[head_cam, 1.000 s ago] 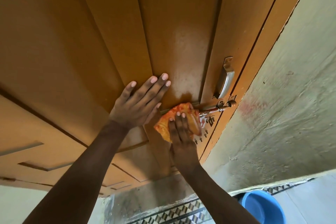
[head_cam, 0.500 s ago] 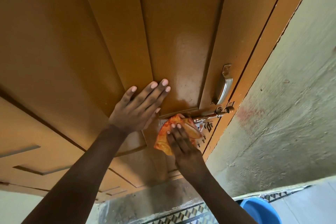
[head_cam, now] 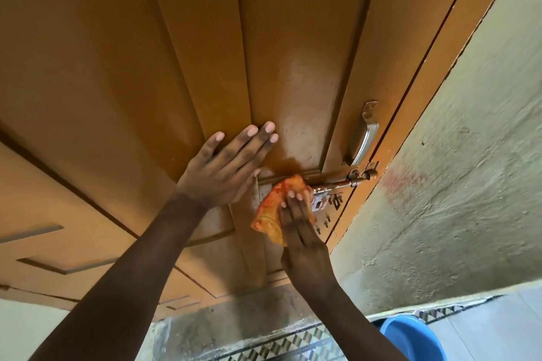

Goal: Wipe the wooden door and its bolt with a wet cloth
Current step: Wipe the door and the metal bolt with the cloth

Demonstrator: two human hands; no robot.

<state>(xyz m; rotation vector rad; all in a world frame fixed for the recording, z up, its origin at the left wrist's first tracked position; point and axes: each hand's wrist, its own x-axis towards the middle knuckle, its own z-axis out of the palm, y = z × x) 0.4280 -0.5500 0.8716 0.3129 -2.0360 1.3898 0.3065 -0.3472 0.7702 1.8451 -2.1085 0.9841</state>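
Since a second ago our right hand (head_cam: 302, 231) has slid the cloth (head_cam: 274, 212) down and slightly left along the door (head_cam: 308, 67), so more of the bolt (head_cam: 341, 183) rod now shows to its right. We note the cloth: orange with red patterning, crumpled, pressed flat against the wood just under the bolt's left end, by the screwed metal plate (head_cam: 319, 202). Our right fingers (head_cam: 293, 202) lie straight and close together over it, pinning it with the palm rather than gripping. Our left hand (head_cam: 225, 167) stays braced on the panel, fingers spread and flat, holding nothing, just left of the cloth. Door is ochre-brown painted wood; a darker wet patch (head_cam: 289, 163) sits above the bolt. Metal handle (head_cam: 362, 135) stands above the bolt's right end. Blue basin (head_cam: 410, 337) on the floor, lower right.
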